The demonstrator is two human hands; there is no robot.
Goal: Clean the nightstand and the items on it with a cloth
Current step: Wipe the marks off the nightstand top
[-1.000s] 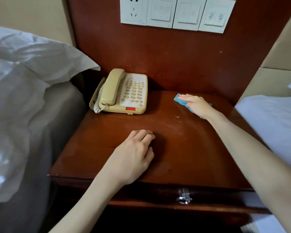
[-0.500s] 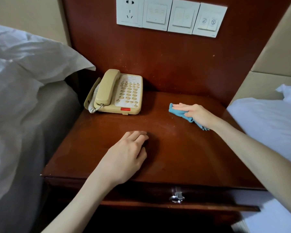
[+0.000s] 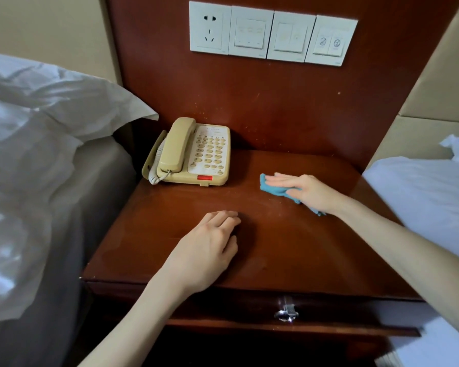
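Socket [image 3: 210, 27] and three switch plates [image 3: 292, 38] on wood panel [image 3: 276, 107]; white pillow [image 3: 51, 102] left, white bedding [image 3: 421, 197] right.

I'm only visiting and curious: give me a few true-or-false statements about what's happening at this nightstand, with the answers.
1. The right hand presses a blue cloth onto the nightstand. True.
2. The handset is lifted off the telephone. False: it lies in its cradle.
3. The left hand holds a second cloth. False: it rests on the wood, holding nothing.
4. The telephone and the blue cloth do not touch. True.
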